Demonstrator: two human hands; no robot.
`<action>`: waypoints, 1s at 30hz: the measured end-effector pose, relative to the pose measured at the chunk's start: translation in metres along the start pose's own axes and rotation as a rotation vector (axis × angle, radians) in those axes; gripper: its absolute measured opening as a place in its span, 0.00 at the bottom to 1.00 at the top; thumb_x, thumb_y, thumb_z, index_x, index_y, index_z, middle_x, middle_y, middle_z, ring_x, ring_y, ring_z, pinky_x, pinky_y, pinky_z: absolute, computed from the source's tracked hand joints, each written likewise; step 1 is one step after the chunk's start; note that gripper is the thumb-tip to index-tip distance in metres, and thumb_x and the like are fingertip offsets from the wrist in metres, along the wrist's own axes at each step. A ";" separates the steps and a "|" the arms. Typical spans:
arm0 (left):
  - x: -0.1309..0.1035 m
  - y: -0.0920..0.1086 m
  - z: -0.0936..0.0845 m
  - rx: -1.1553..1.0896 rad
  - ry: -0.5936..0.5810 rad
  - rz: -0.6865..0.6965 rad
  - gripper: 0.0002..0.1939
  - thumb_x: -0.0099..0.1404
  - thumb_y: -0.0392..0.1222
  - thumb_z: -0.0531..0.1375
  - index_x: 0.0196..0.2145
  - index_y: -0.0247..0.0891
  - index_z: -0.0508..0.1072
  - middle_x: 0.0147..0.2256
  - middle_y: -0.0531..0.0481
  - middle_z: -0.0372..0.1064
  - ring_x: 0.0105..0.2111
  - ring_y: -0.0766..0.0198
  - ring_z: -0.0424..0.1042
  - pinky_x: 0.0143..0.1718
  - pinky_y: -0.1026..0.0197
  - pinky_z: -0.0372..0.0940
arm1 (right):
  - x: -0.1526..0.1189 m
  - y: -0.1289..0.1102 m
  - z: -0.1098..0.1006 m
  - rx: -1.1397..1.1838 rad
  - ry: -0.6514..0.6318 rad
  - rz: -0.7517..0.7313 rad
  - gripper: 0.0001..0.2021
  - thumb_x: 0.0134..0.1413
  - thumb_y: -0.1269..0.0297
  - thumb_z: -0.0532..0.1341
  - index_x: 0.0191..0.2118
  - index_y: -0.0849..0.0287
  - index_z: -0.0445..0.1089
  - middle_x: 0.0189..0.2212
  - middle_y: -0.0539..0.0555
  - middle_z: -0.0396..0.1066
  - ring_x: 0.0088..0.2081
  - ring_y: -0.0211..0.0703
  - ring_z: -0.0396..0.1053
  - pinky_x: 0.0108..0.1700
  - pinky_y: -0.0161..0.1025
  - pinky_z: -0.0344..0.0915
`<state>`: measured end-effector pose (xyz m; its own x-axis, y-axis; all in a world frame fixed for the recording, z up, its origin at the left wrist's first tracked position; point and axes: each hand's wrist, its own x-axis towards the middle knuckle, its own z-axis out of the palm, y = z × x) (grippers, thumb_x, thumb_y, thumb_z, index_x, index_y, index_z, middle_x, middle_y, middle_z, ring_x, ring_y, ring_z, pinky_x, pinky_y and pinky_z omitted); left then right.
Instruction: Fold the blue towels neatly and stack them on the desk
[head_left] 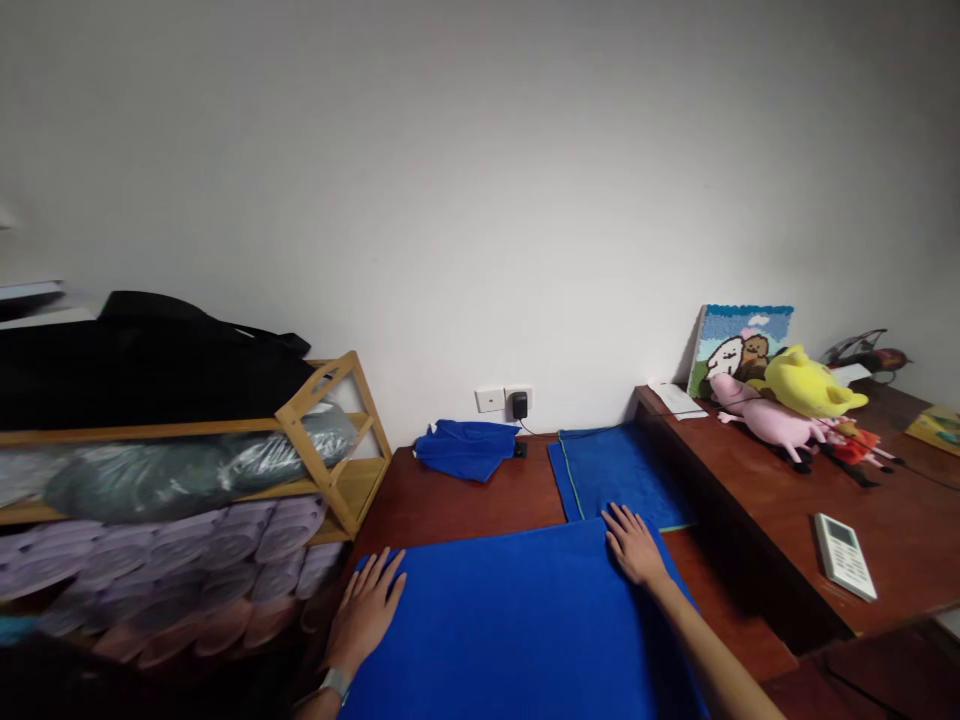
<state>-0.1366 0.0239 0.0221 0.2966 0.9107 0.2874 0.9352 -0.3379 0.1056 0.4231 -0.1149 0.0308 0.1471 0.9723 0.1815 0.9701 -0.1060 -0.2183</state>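
A wide blue cloth (510, 620) lies spread across the near part of a reddish-brown table (465, 512), a person's left hand (364, 610) resting at its far left corner and right hand (634, 550) near the far right one, the fingers of both extended, slightly parted and clasping nothing visible. Beyond it sit a crumpled blue cloth (466, 448) and a flat, green-edged blue cloth (622, 472), with a wooden rack (300, 440) at left and plush toys (810, 385) and a white remote (845, 556) on the raised surface (757, 500) at right.
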 end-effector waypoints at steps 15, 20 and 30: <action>-0.049 -0.029 -0.008 0.023 -0.112 -0.152 0.35 0.71 0.57 0.47 0.71 0.43 0.58 0.72 0.44 0.52 0.71 0.48 0.50 0.69 0.40 0.49 | 0.013 -0.225 0.048 0.259 -0.130 -0.393 0.32 0.72 0.50 0.44 0.75 0.55 0.44 0.74 0.54 0.44 0.74 0.51 0.41 0.74 0.54 0.40; -0.048 -0.028 -0.004 0.011 -0.115 -0.175 0.36 0.71 0.58 0.46 0.71 0.43 0.55 0.73 0.44 0.48 0.72 0.49 0.48 0.69 0.41 0.48 | 0.022 -0.203 0.048 0.215 -0.212 -0.277 0.33 0.72 0.46 0.42 0.74 0.58 0.45 0.74 0.57 0.43 0.74 0.52 0.39 0.73 0.58 0.37; -0.047 -0.037 0.009 0.031 -0.115 -0.172 0.35 0.71 0.55 0.45 0.72 0.43 0.54 0.72 0.44 0.49 0.72 0.51 0.47 0.69 0.42 0.50 | -0.004 0.005 -0.003 -0.005 -0.111 0.175 0.31 0.71 0.50 0.41 0.74 0.54 0.47 0.74 0.53 0.44 0.74 0.50 0.38 0.73 0.56 0.37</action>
<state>-0.1836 -0.0042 -0.0036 0.1505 0.9761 0.1566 0.9790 -0.1692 0.1136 0.4282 -0.1198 0.0313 0.2920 0.9558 0.0343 0.9325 -0.2766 -0.2323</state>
